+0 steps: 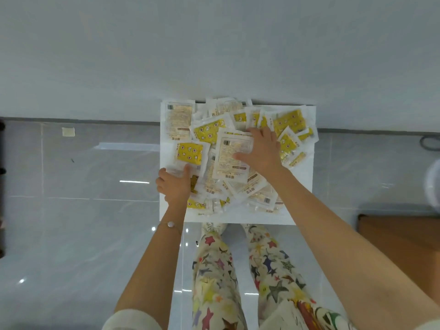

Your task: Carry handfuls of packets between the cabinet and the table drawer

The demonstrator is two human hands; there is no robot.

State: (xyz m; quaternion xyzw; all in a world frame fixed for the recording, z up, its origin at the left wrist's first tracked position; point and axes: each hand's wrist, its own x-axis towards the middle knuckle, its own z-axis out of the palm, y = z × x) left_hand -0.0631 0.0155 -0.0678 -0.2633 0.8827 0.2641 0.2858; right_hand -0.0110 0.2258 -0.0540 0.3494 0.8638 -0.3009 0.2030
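A small white table (302, 210) against the wall carries a heap of several flat sachets, some yellow with a star print, others white with printed text. My left hand (175, 184) grips a thin stack of sachets (190, 154) at the table's left edge, thumb on top of a yellow one. My right hand (262, 151) lies spread on the heap's middle, its fingers around the edge of a white text-side sachet (233, 160). Sachets under the hands are hidden.
A pale wall (214, 48) rises right behind the table. Glossy grey floor tiles (83, 182) surround it. A wooden surface (402, 236) stands at the right. My legs in star-print trousers (214, 277) are below the table's front edge.
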